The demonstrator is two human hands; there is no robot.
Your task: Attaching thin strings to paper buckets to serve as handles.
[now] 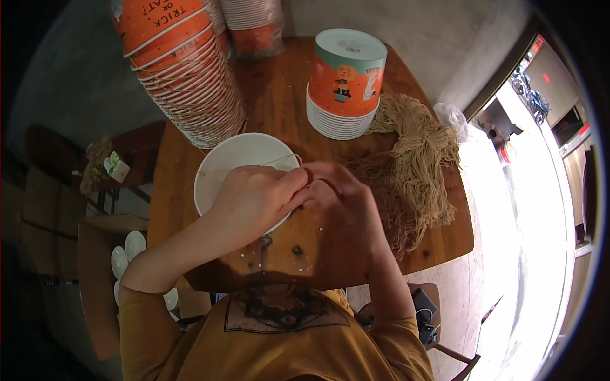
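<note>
A white-lined paper bucket (244, 151) stands mouth up on the wooden table in front of me. A thin tan cord (283, 159) runs over its right rim and up to my fingers. Across the bucket's mouth reaches my left hand (264, 192), its fingers closed in a pinch at the right rim. My right hand (340, 190) meets it there, fingers bent and pinched together, slightly blurred. Both hands are closed around the cord, though the fingertips partly hide it. Right of my right hand lies a big bundle of tan cords (419, 165).
A tall leaning stack of orange printed buckets (190, 82) stands at the back left, with bagged buckets (254, 25) behind. Upside-down buckets (346, 82) are stacked at the back right of the table (279, 95). A cardboard box (95, 279) holding white round items sits lower left.
</note>
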